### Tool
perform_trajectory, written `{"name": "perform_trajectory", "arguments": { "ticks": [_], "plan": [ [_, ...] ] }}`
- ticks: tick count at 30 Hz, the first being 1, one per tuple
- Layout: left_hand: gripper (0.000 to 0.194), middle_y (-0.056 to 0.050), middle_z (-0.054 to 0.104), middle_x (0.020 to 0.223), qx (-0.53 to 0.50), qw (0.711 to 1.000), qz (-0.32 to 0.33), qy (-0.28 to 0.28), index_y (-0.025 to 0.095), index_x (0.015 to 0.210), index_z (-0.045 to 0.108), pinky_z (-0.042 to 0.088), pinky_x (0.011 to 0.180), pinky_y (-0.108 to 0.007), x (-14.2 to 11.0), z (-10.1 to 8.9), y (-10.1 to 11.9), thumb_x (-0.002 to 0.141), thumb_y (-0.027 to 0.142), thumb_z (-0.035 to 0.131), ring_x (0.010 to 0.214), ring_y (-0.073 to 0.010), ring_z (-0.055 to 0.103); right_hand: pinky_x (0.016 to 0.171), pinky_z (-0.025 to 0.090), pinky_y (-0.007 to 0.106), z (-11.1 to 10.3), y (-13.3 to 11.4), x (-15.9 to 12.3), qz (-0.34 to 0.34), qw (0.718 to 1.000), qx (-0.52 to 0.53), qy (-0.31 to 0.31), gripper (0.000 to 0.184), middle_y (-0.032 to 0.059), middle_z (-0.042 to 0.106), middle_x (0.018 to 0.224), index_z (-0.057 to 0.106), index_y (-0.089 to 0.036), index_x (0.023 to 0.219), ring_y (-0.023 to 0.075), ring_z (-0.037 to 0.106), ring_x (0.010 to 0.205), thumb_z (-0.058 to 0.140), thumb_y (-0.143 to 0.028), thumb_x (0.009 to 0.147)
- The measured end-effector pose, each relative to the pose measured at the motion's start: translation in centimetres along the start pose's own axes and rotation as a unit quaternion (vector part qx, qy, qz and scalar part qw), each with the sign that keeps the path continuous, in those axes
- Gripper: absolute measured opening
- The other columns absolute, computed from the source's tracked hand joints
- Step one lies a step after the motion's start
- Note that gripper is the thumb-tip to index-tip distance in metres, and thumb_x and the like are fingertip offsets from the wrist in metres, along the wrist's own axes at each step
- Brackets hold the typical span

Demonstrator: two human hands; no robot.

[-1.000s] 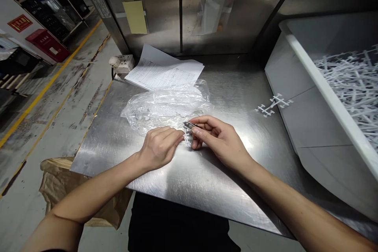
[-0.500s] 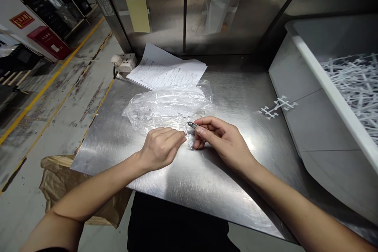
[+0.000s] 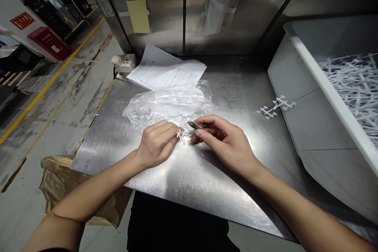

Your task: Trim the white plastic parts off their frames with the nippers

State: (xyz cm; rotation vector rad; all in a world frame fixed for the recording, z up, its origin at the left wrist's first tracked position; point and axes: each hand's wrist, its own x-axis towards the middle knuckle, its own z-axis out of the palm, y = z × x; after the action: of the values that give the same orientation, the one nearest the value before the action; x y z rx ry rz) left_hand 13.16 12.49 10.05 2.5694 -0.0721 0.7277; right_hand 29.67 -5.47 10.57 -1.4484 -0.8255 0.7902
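Near the middle of the steel table, my left hand (image 3: 158, 141) is closed, pinching a small white branched plastic sprue (image 3: 180, 135) between thumb and fingertips. Just to its right, my right hand (image 3: 223, 136) is closed around a small silver nail clipper (image 3: 193, 125), whose tip points left toward the sprue. A small gap shows between the clipper and the sprue. Part of the sprue is hidden behind my left fingers. A clear plastic bag (image 3: 168, 106) with white contents lies crumpled just beyond both hands.
Another white sprue (image 3: 276, 106) lies by a large grey bin (image 3: 321, 126) full of similar white pieces. Printed papers (image 3: 168, 69) and a power socket (image 3: 127, 63) are at the back of the table (image 3: 189, 189). A brown paper bag (image 3: 67, 181) stands below the left edge.
My left hand has drawn slightly left and turned the sprue, apart from the clipper now. The clipper has tilted in my right hand, which stays nearly in place. The view shifted a little.
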Motion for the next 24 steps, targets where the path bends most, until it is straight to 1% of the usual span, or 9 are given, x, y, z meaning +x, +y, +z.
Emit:
{"name": "perform_trajectory", "arguments": {
  "ticks": [3, 5, 8, 12, 15, 19, 24],
  "plan": [
    [0.020, -0.008, 0.079, 0.106, -0.004, 1.000, -0.012, 0.012, 0.018, 0.109, 0.072, 0.051, 0.083, -0.038, 0.24, -0.42, 0.24, 0.112, 0.015, 0.053, 0.094, -0.0215, 0.067, 0.088, 0.060, 0.042, -0.13, 0.00, -0.04, -0.058, 0.995, -0.077, 0.017, 0.016, 0.0057, 0.082, 0.111, 0.077, -0.026, 0.119, 0.0236, 0.079, 0.093, 0.076, -0.034, 0.105],
    [0.019, -0.008, 0.079, 0.109, 0.004, 1.000, -0.024, 0.013, 0.018, 0.107, 0.073, 0.050, 0.087, -0.039, 0.29, -0.58, 0.28, 0.112, 0.016, 0.055, 0.097, -0.0223, 0.066, 0.087, 0.059, 0.040, -0.24, 0.04, 0.02, -0.092, 0.988, -0.118, 0.025, 0.015, 0.0050, 0.080, 0.117, 0.079, -0.027, 0.119, 0.0219, 0.076, 0.092, 0.076, -0.033, 0.105],
    [0.020, -0.008, 0.079, 0.108, -0.007, 0.999, -0.033, 0.008, 0.019, 0.108, 0.074, 0.048, 0.086, -0.038, 0.18, -0.49, 0.15, 0.112, 0.014, 0.054, 0.095, -0.0217, 0.065, 0.081, 0.057, 0.037, -0.36, 0.14, 0.11, -0.107, 0.984, -0.142, 0.023, 0.014, 0.0034, 0.080, 0.110, 0.080, -0.027, 0.118, 0.0206, 0.074, 0.087, 0.075, -0.032, 0.106],
    [0.021, -0.005, 0.077, 0.093, -0.051, 0.998, -0.040, 0.005, 0.019, 0.110, 0.072, 0.046, 0.077, -0.035, -0.10, 0.04, -0.13, 0.113, 0.015, 0.052, 0.082, -0.0191, 0.060, 0.081, 0.056, 0.037, -0.53, 0.21, 0.17, -0.106, 0.981, -0.160, 0.015, 0.012, 0.0026, 0.080, 0.102, 0.079, -0.026, 0.117, 0.0217, 0.073, 0.088, 0.074, -0.031, 0.107],
    [0.021, -0.004, 0.075, 0.090, -0.073, 0.996, -0.055, 0.000, 0.019, 0.108, 0.071, 0.046, 0.077, -0.034, -0.19, 0.23, -0.21, 0.114, 0.016, 0.052, 0.080, -0.0188, 0.059, 0.080, 0.055, 0.038, -0.73, 0.17, 0.25, -0.107, 0.978, -0.179, 0.014, 0.012, 0.0031, 0.080, 0.102, 0.079, -0.026, 0.116, 0.0224, 0.073, 0.088, 0.073, -0.031, 0.107],
    [0.022, -0.004, 0.073, 0.088, -0.097, 0.993, -0.068, -0.009, 0.019, 0.103, 0.070, 0.046, 0.078, -0.033, -0.10, 0.03, -0.23, 0.114, 0.017, 0.051, 0.082, -0.0191, 0.061, 0.081, 0.055, 0.037, -0.91, 0.08, 0.36, -0.119, 0.972, -0.201, -0.003, 0.012, 0.0032, 0.080, 0.103, 0.078, -0.025, 0.116, 0.0222, 0.072, 0.091, 0.070, -0.031, 0.109],
    [0.023, -0.002, 0.069, 0.085, -0.120, 0.990, -0.074, -0.028, 0.020, 0.098, 0.069, 0.046, 0.078, -0.032, -0.01, -0.14, -0.41, 0.114, 0.019, 0.051, 0.081, -0.0179, 0.061, 0.083, 0.054, 0.036, -0.97, 0.16, 0.38, -0.129, 0.972, -0.198, -0.015, 0.012, 0.0025, 0.079, 0.105, 0.078, -0.025, 0.117, 0.0210, 0.073, 0.094, 0.070, -0.030, 0.109]
  ]
}}
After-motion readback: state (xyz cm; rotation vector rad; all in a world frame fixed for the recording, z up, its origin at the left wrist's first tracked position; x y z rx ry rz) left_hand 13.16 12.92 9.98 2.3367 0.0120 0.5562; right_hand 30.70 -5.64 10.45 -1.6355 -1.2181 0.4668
